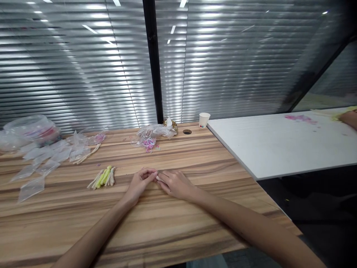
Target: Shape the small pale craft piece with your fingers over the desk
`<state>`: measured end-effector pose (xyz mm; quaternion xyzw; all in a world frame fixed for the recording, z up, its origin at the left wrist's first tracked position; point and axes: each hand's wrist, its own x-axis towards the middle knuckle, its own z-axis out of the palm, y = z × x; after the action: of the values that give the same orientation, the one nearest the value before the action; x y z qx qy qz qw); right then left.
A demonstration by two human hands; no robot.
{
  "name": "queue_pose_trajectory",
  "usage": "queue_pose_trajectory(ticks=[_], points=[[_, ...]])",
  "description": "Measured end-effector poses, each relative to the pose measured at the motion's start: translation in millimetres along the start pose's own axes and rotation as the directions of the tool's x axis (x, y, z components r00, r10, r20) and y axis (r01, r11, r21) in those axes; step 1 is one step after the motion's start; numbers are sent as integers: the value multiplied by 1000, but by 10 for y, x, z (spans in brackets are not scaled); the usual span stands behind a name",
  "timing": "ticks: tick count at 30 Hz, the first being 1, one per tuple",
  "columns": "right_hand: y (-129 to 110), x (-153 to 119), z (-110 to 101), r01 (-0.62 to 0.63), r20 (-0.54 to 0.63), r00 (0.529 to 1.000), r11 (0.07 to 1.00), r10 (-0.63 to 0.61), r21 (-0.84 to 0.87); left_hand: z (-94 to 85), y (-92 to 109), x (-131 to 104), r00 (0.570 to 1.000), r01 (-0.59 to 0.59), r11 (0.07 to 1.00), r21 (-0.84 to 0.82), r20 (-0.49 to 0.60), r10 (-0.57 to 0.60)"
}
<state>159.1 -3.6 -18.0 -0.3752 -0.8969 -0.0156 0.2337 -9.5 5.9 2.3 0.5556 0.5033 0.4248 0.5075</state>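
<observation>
My left hand (140, 184) and right hand (176, 184) pinch closed on a small pale piece (158, 178), partly hidden, over the middle of a wood-grain table (167, 227). White table (279, 149) to the right; clear plastic bags (32, 187) left; nearer me, yellow-and-cream strands (102, 177); beyond, a paper cup (204, 120).

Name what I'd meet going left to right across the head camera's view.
Bulging clear plastic bag, bundle of yellow and cream strands, left hand, right hand, white paper cup, scattered pink bits, another person's hand.
</observation>
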Motion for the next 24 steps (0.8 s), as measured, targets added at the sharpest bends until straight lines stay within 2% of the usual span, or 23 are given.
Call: queue_pose_trajectory(ticks=[11,18,24], points=[[-4,10,13,24,-30,999,998,-26,-56,-38,-62,24,999,-42,999,-2,26,42],[22,9,64,55,-102,993,994,-65,-94,-80,-74,42,999,-42,998,-36,19,43],[33,8,71,70,-97,992,992,-81,-106,-99,-72,47,996,-69,997,-44,58,71]])
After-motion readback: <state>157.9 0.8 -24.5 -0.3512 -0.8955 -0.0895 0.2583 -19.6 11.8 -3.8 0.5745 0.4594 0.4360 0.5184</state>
